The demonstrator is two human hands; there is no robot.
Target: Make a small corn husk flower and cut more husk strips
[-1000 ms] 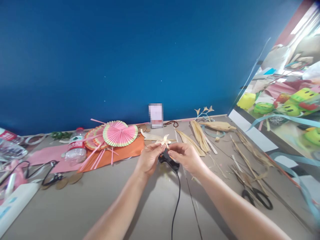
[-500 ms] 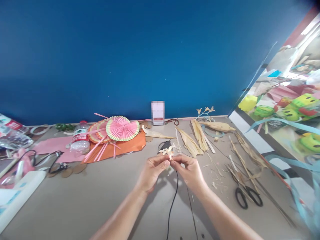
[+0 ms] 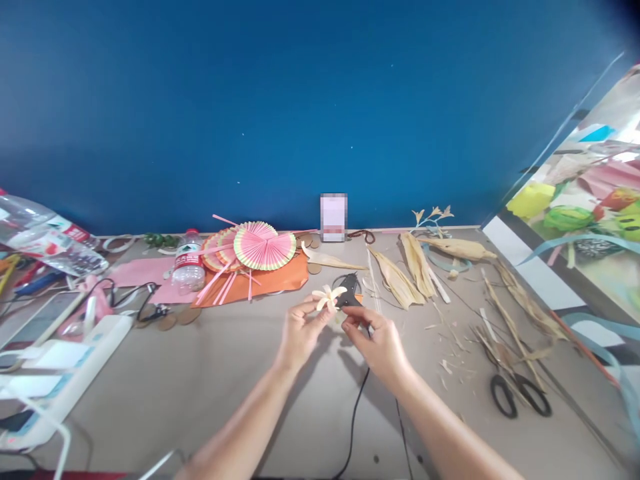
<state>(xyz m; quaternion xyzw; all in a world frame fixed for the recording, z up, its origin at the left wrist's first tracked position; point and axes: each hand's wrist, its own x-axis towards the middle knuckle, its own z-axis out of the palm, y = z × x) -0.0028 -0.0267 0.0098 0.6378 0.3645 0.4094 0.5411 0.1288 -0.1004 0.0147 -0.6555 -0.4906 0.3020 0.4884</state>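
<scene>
My left hand (image 3: 301, 333) pinches a small cream flower made of dried husk (image 3: 327, 297), held just above the grey table (image 3: 200, 380). My right hand (image 3: 376, 339) is right beside it, its fingertips closed at the flower's base. Just behind the flower lies a black glue gun (image 3: 349, 292); its black cord (image 3: 355, 413) runs toward me under my right wrist.
Pink paper fans (image 3: 264, 246) lie on orange paper (image 3: 270, 283) at the back, with a plastic water bottle (image 3: 188, 270) to their left. Dried corn husks (image 3: 411, 273) and black scissors (image 3: 520, 393) lie to the right. A white power strip (image 3: 60, 380) sits at the left.
The view has swung left and the hands drifted slightly forward with the flower. The glue gun, partly behind my hands a second ago, now lies exposed behind the flower.
</scene>
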